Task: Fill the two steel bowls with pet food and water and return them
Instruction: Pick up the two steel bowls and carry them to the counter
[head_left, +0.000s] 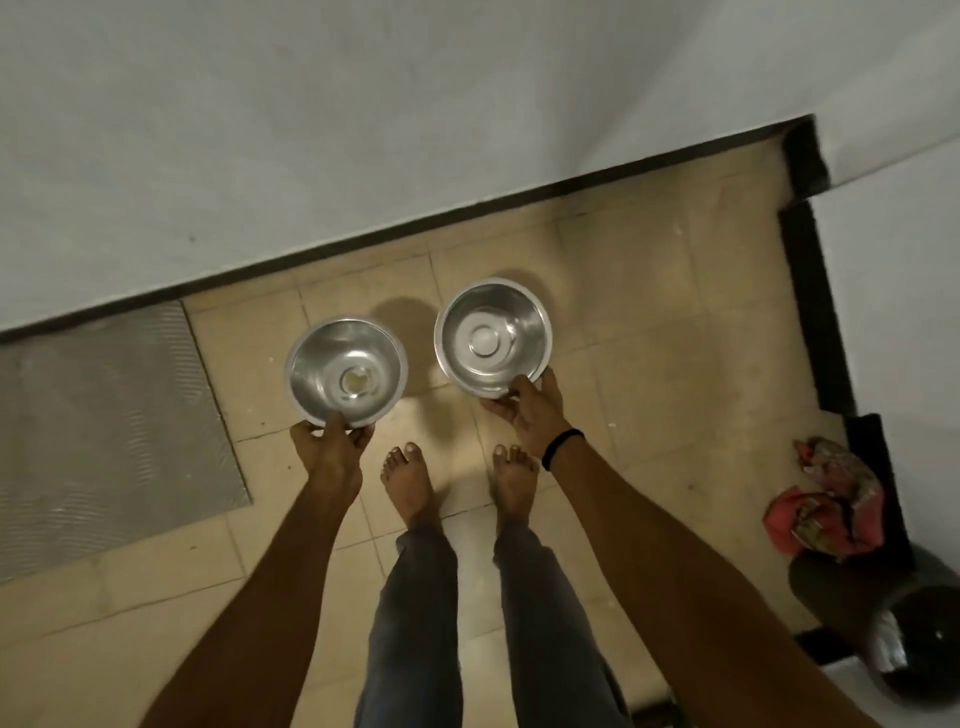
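Observation:
Two round steel bowls are held out over a beige tiled floor, seen from above. My left hand (332, 441) pinches the near rim of the left steel bowl (347, 370), thumb on the inside. My right hand (530, 410) grips the near rim of the right steel bowl (492, 338), which sits a little farther forward. Both bowls look shiny and hold no food; whether a film of water lies in them cannot be told. My bare feet stand just below the bowls.
A white wall with a dark skirting (415, 228) runs ahead. A grey ribbed mat (104, 431) lies on the floor at left. At right a wall corner juts out, with a pink cloth bundle (826, 504) and a dark round object (924, 639) beside it.

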